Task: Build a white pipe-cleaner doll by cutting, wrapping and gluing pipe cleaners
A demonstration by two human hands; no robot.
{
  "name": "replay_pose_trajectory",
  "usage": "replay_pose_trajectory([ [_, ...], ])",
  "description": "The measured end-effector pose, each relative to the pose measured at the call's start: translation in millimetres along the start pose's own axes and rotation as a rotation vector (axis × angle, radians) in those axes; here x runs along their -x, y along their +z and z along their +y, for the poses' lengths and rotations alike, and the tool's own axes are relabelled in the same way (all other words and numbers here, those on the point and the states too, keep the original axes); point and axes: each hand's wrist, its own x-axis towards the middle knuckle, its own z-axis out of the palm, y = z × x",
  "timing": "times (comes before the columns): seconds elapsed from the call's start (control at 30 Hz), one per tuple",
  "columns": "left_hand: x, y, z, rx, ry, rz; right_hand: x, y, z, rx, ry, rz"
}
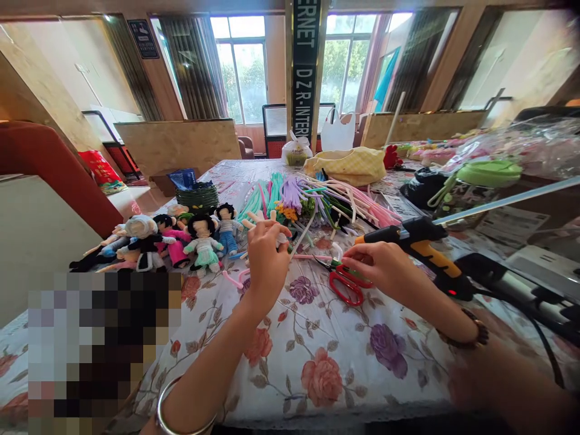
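My left hand (268, 261) is raised over the middle of the table with thumb and fingers pinched together. A small whitish piece shows at its fingertips, partly hidden, and its kind is unclear. To the right, my right hand (383, 266) is low over the tabletop, fingertips drawn together; what they hold, if anything, is hidden. Directly under those fingertips lie red-handled scissors (347, 294), with something green beside the handles. A short white bent fuzzy stem (336, 251) sticks up near them. Past my hands is a pile of coloured pipe cleaners (294, 193).
Several small dolls (203, 241) sit at the left, before a stack of dark green baskets (197, 198). An orange-and-black glue gun (426, 254) with a long glue stick lies right, its cable trailing. A yellow checked pouch (347, 164) and a green-lidded container (489, 174) stand farther back.
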Motion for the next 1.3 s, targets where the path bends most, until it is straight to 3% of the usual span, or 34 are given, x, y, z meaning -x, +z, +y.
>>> replay_pose_trajectory([
  [0.1, 4.2, 1.5, -6.5, -0.144, 0.023, -0.059, -0.3, 1.1, 1.6, -0.134, -0.015, -0.069],
  [0.23, 9.8, 3.7, -14.2, -0.282, 0.076, -0.040, -2.0, 7.5, 8.3, -0.157, -0.054, -0.069],
  [0.47, 11.5, 0.7, -8.5, -0.431, -0.066, -0.268, -5.9, 17.2, 11.3, -0.038, -0.205, -0.045],
  [0.6, 8.1, 0.5, 3.1, -0.340, -0.073, -0.206, -6.1, 19.1, 8.6, 0.079, -0.369, 0.002],
  [0.73, 5.4, 1.9, 14.4, 0.101, 0.181, -0.175, -5.3, 20.6, 11.4, 0.205, -0.399, 0.080],
  [0.8, 6.3, 3.0, 17.2, 0.184, 0.363, -0.190, -5.2, 21.8, 15.2, 0.235, -0.419, 0.110],
  [0.9, 9.5, 5.4, 15.7, 0.098, 0.545, -0.251, -5.6, 24.3, 21.2, 0.260, -0.462, 0.144],
  [1.03, 11.8, 7.7, 9.8, -0.051, 0.591, -0.312, -5.9, 25.3, 21.2, 0.260, -0.491, 0.168],
  [1.1, 11.5, 7.2, 8.7, -0.089, 0.589, -0.327, -5.6, 23.7, 16.7, 0.261, -0.521, 0.224],
  [1.2, 9.8, 5.2, 9.3, -0.151, 0.529, -0.311, -4.3, 19.7, 8.3, 0.295, -0.548, 0.448],
  [1.3, 7.4, 2.8, 9.4, -0.236, 0.425, -0.277, -1.6, 17.5, 2.6, 0.335, -0.447, 0.555],
])
